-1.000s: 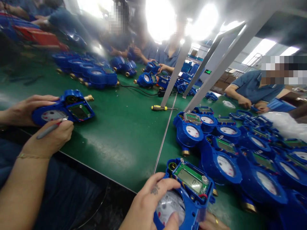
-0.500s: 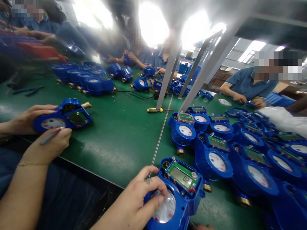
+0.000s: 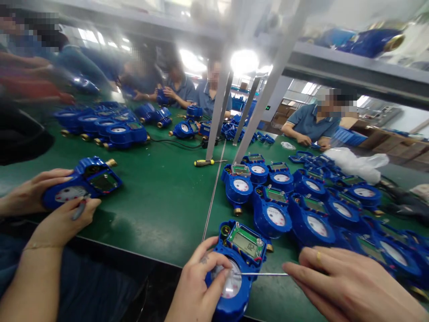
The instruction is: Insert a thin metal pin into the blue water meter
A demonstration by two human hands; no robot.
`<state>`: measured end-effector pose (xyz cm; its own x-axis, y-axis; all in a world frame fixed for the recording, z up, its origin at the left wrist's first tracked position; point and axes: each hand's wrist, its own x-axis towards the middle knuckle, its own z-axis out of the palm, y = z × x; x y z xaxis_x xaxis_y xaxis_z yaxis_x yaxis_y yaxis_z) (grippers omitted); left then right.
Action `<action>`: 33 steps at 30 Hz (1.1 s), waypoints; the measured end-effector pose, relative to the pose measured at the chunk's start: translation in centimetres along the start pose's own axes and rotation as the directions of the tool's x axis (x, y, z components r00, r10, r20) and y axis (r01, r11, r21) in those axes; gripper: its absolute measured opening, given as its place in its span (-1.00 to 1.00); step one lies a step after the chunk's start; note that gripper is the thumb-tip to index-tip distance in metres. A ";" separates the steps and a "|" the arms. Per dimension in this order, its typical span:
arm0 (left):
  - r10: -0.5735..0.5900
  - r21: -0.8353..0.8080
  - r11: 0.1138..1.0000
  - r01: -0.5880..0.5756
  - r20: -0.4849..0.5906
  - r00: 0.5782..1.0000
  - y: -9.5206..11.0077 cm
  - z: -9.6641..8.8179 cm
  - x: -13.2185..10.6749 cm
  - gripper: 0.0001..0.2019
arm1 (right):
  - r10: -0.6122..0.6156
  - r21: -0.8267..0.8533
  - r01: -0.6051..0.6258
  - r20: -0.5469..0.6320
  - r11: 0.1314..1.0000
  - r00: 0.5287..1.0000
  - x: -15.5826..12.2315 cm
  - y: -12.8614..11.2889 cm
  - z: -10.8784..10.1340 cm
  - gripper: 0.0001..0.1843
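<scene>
A blue water meter [image 3: 250, 264] lies in front of me, its lid off and its small display lit beside a round white dial. My left hand [image 3: 201, 281] is closed on its left side, thumb and forefinger together over the dial; whether they pinch something small and clear I cannot tell. From the right comes my right hand [image 3: 355, 281], fingers closed on a thin metal rod [image 3: 264, 274]. The rod's tip reaches the dial by my left fingertips. Its other end is hidden in my palm, so the tool's kind is unclear.
Several open blue meters [image 3: 276, 214] stand in rows at the right. A yellow-black screwdriver [image 3: 203, 163] lies near the grey posts [image 3: 219, 112]. At left, a co-worker's hands [image 3: 72, 214] hold a marker and another meter [image 3: 90, 179]. Other people sit across the green table [image 3: 161, 192].
My right hand has come into view from the right with the thin rod, which now reaches the dial. My left hand stays on the meter. The view has shifted, showing more shelf above.
</scene>
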<state>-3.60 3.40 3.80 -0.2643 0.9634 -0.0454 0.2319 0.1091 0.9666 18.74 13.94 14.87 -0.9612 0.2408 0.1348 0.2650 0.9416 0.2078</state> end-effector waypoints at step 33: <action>0.448 0.370 0.809 -0.456 0.115 0.887 -1.8 5.0 -5.0 -0.36 | 0.330 0.595 -0.425 0.268 0.682 0.905 -6.1 -3.0 3.6 -0.71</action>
<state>1.97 -0.44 1.08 -0.0231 0.9313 0.3636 0.6549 -0.2606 0.7093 23.54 10.48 9.97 -0.8028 0.5922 -0.0690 0.5437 0.6797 -0.4924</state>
